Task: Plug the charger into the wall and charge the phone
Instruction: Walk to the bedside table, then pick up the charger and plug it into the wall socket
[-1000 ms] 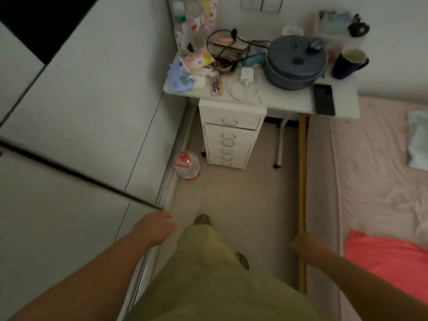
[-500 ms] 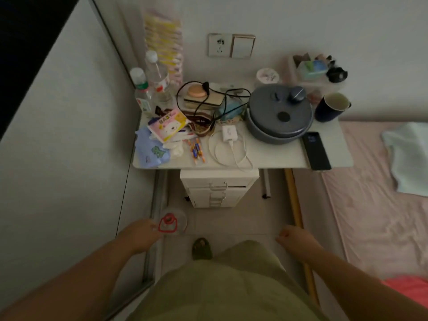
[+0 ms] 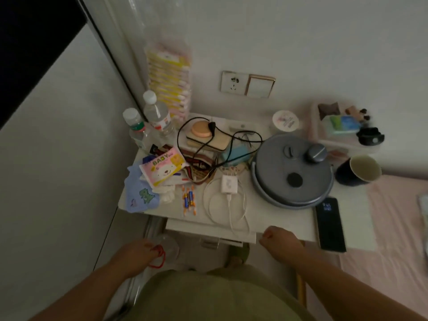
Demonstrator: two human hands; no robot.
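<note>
A white charger (image 3: 229, 184) lies flat on the white table (image 3: 273, 218), its white cable (image 3: 231, 210) looped in front of it toward the table's front edge. On the table's right front corner rests a dark phone (image 3: 330, 224) with its screen lit. The wall socket (image 3: 232, 82) is on the wall above the table, beside a light switch (image 3: 259, 85). My right hand (image 3: 281, 238) hovers at the table's front edge, loosely curled and holding nothing, between cable and phone. My left hand (image 3: 136, 252) hangs lower left, below table height, relaxed and holding nothing.
A grey round pot (image 3: 293, 170), a dark mug (image 3: 359, 169), two water bottles (image 3: 157, 118), a wipes pack (image 3: 162, 167), batteries (image 3: 188, 199) and a black cable (image 3: 208, 140) crowd the table. A pink bed (image 3: 393, 228) lies right, a wardrobe panel (image 3: 58, 181) left, a red-handled jug (image 3: 168, 250) below.
I have walked up to the table, which now fills the view with the socket visible. My right hand has risen to the table's front edge; the left stays low.
</note>
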